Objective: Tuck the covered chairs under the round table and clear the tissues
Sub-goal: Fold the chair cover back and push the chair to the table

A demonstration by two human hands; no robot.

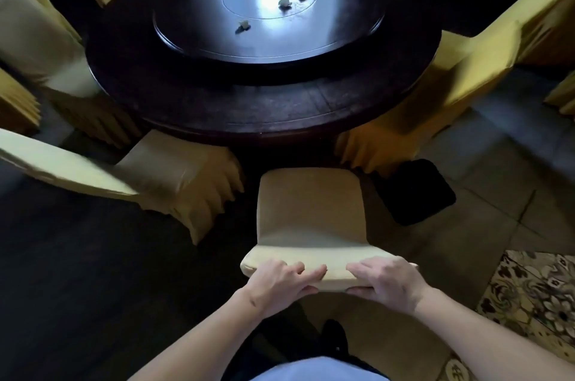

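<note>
Both hands, left (pixel 280 279) and right (pixel 387 282), wrap fingers over the chair (pixel 311 209) back at 6 o'clock. Pushed askew, it may snag neighbouring covers. Tissues (pixel 284 2) lie on the tabletop (pixel 249 100) at 12.

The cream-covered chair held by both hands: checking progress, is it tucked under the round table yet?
Not yet. The cream-covered chair has its whole seat showing, clear of the dark round table.

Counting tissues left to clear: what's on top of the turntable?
Three crumpled tissues lie on the turntable, plus a small wire-like outline beside the farthest one. Glare washes out its far part, so more could hide there.
</note>
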